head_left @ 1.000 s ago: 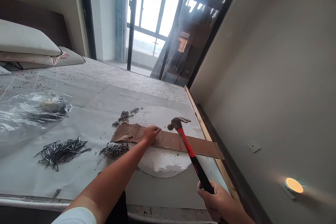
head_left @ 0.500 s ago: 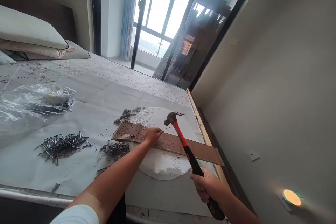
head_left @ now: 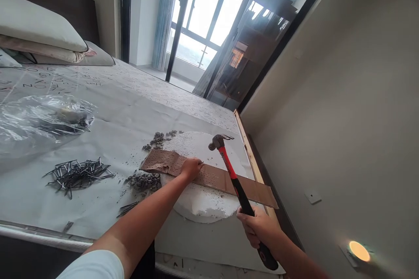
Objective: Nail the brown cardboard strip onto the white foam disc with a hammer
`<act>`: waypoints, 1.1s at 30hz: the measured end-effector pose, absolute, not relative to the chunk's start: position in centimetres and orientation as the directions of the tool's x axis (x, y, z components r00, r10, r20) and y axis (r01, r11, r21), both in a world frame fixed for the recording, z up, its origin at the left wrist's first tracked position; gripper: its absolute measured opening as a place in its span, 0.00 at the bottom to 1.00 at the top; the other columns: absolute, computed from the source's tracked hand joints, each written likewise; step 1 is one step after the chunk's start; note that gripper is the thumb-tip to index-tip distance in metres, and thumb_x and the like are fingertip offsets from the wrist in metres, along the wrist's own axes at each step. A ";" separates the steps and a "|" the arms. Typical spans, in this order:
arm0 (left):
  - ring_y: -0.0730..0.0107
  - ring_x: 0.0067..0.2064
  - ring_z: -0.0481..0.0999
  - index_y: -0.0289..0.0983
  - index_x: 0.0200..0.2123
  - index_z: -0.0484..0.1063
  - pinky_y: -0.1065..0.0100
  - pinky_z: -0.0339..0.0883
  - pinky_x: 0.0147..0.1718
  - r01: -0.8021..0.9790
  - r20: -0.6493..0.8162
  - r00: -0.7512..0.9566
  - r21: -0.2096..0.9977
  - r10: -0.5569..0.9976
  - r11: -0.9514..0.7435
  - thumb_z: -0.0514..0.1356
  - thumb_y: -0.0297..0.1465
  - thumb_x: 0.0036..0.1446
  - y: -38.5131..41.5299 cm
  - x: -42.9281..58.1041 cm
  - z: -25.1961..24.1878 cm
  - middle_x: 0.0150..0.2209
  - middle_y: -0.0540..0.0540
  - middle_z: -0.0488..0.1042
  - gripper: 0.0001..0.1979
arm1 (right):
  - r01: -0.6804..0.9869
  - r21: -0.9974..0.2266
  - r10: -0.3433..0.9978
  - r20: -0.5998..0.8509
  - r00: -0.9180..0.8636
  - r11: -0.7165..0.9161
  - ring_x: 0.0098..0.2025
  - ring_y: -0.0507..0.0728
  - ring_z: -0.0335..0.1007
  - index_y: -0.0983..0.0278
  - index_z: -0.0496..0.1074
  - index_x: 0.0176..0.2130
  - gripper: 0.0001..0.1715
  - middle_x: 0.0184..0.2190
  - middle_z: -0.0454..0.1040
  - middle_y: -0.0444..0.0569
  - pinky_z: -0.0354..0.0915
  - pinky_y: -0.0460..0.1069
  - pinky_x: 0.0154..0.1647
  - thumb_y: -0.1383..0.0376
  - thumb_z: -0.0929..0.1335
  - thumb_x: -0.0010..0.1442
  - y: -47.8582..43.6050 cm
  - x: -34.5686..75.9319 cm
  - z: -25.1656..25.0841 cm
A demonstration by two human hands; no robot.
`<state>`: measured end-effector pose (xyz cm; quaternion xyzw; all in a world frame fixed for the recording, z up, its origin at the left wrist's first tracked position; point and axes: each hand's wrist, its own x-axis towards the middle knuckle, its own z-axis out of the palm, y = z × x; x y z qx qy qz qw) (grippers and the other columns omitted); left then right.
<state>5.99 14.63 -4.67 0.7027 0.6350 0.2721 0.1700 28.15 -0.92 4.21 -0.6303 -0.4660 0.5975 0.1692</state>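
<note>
Red and black, the hammer [head_left: 241, 192] is gripped in the right hand's [head_left: 260, 228] fingers above a brown cardboard strip [head_left: 214, 178]; the left hand [head_left: 190, 170] rests there, its fingers' hold I cannot tell. White disc [head_left: 204, 204] beneath; nails [head_left: 80, 174] left.

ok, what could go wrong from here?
1. Finger strike: the hammer in the right grip has its head near the left grip, so a stray swing might hit the fingers.
2. Shifting: the brown strip lies across a rough white disc and could rock if struck.
3. Scatter: the loose nails heaped on the sheet might spread if bumped.
</note>
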 end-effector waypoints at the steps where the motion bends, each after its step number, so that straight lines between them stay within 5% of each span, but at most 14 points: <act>1: 0.63 0.35 0.73 0.36 0.31 0.78 0.69 0.57 0.32 0.796 0.161 0.044 0.591 0.986 -0.132 0.53 0.36 0.56 14.7 6.0 -4.7 0.33 0.41 0.77 0.15 | 0.409 -0.744 0.768 -0.624 -0.143 -0.528 0.10 0.44 0.42 0.59 0.54 0.28 0.17 0.10 0.47 0.30 0.43 0.43 0.11 0.56 0.67 0.46 -1.0 28.1 4.1; 4: 0.63 0.36 0.73 0.37 0.31 0.78 0.69 0.57 0.32 0.791 0.149 0.036 0.600 0.988 -0.119 0.54 0.36 0.55 14.8 5.9 -4.8 0.33 0.41 0.77 0.14 | 0.444 -0.698 0.725 -0.674 -0.142 -0.561 0.11 0.44 0.41 0.59 0.53 0.27 0.16 0.10 0.48 0.30 0.43 0.43 0.11 0.57 0.66 0.47 -1.3 27.9 3.9; 12: 0.64 0.34 0.72 0.35 0.28 0.77 0.69 0.58 0.31 0.718 0.154 0.057 0.680 0.986 -0.148 0.56 0.34 0.52 15.0 5.6 -4.7 0.33 0.40 0.77 0.12 | 0.406 -0.798 0.829 -0.539 -0.151 -0.445 0.11 0.45 0.41 0.60 0.55 0.29 0.17 0.10 0.47 0.30 0.44 0.43 0.11 0.55 0.67 0.47 -1.2 27.9 4.5; 17: 0.69 0.32 0.71 0.36 0.37 0.74 0.72 0.58 0.29 0.515 0.162 0.034 0.843 0.986 -0.156 0.57 0.27 0.44 14.9 4.1 -4.4 0.32 0.46 0.76 0.14 | 0.464 -0.721 0.763 -0.632 -0.135 -0.514 0.10 0.45 0.42 0.59 0.52 0.27 0.14 0.11 0.48 0.30 0.44 0.43 0.12 0.60 0.65 0.48 -1.4 26.9 3.0; 21: 0.73 0.27 0.69 0.36 0.40 0.71 0.73 0.57 0.25 0.336 0.101 -0.116 0.940 0.988 -0.057 0.54 0.28 0.46 15.2 3.4 -4.7 0.28 0.49 0.73 0.16 | 0.416 -0.784 0.810 -0.563 -0.163 -0.461 0.10 0.45 0.43 0.59 0.52 0.28 0.16 0.11 0.48 0.30 0.44 0.43 0.11 0.57 0.66 0.48 -1.6 27.2 2.7; 28: 0.75 0.22 0.65 0.34 0.38 0.70 0.73 0.58 0.23 0.203 0.053 -0.183 0.979 0.982 -0.015 0.51 0.30 0.48 15.8 3.4 -5.4 0.21 0.52 0.67 0.14 | 0.447 -0.726 0.766 -0.630 -0.126 -0.524 0.10 0.44 0.42 0.59 0.53 0.27 0.14 0.10 0.48 0.30 0.44 0.43 0.11 0.59 0.65 0.47 -2.4 26.5 1.6; 33: 0.77 0.21 0.63 0.34 0.38 0.68 0.73 0.58 0.22 0.032 0.049 -0.129 0.998 0.990 -0.045 0.51 0.31 0.48 15.6 3.6 -4.7 0.22 0.52 0.65 0.14 | 0.292 -0.794 0.793 -0.589 -0.154 -0.533 0.10 0.44 0.41 0.59 0.51 0.26 0.19 0.09 0.48 0.29 0.41 0.42 0.10 0.55 0.67 0.44 -3.2 26.0 1.0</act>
